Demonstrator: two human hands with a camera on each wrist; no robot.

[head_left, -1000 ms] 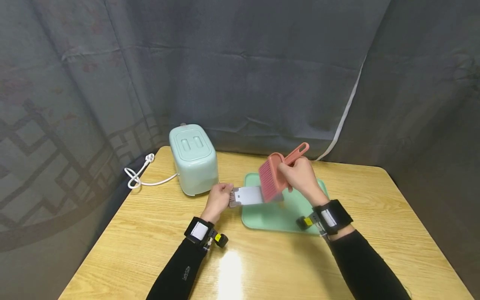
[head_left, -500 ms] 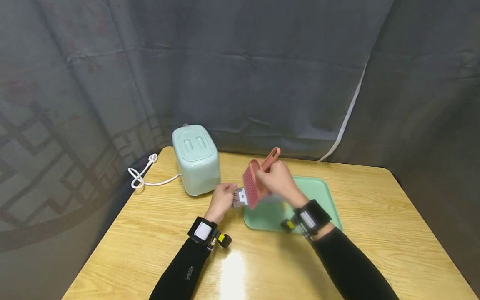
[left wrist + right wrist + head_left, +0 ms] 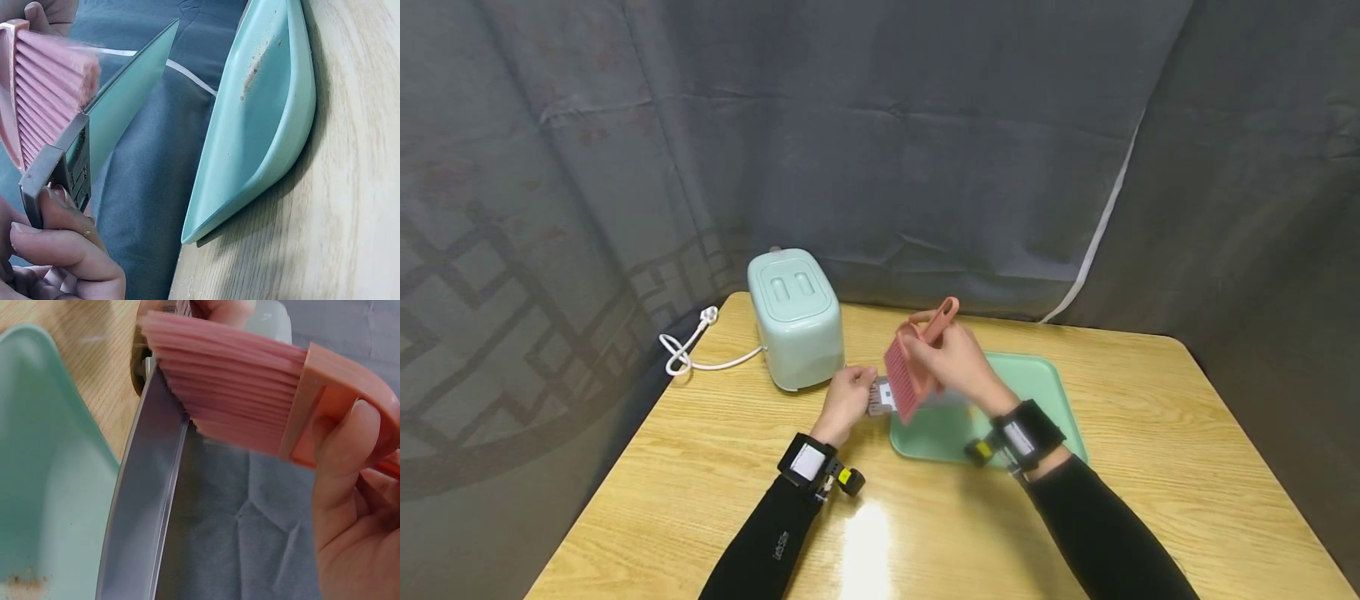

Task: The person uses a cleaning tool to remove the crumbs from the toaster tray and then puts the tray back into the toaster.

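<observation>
My left hand (image 3: 844,407) pinches the grey end of a metal crumb tray (image 3: 882,398) between thumb and fingers. The crumb tray (image 3: 128,97) is tilted above a mint-green serving tray (image 3: 1037,392). In my right hand (image 3: 961,367) is a pink cleaning brush (image 3: 904,382), held by its body with the handle pointing up and away. The bristles (image 3: 225,378) touch the crumb tray near its grey end and look blurred. Brown crumbs (image 3: 253,76) lie inside the green tray. Most of the crumb tray is hidden behind brush and right hand in the head view.
A mint-green toaster (image 3: 797,325) stands just beyond my left hand, its white cord and plug (image 3: 681,354) lying to the left. The wooden table (image 3: 1165,433) ends at a grey curtain (image 3: 887,167) behind.
The brush and right hand have moved left along the crumb tray toward its grey end, then stayed there. The left hand keeps its hold, nearly still.
</observation>
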